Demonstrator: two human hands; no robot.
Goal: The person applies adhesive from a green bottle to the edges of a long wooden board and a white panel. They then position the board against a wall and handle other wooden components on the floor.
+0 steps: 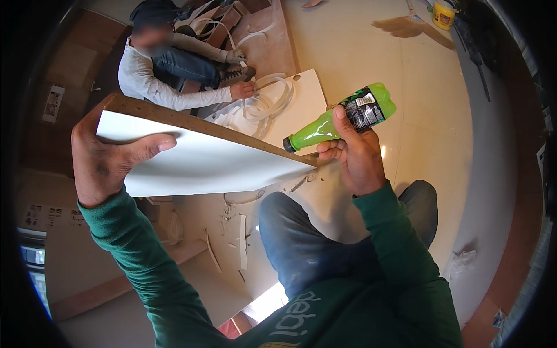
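Observation:
My left hand [113,153] grips the left end of a white-faced board [209,165], thumb on its white face. The board's brown, raw-looking edge [191,123] faces up and runs away to the right. In my right hand [357,153] is a green plastic bottle [316,130], tilted with its black cap [289,144] low at the left, close over the far end of the board's edge. The thumb lies along the bottle beside its black label [361,110]. Whether the cap touches the edge I cannot tell.
Beyond the board a co-worker [174,69] sits handling coiled white strips [270,101] on a white panel [310,93]. Scraps such as a white strip [243,240] litter the floor near my knees. A broom [409,26] and yellow bucket [443,14] stand at the far right.

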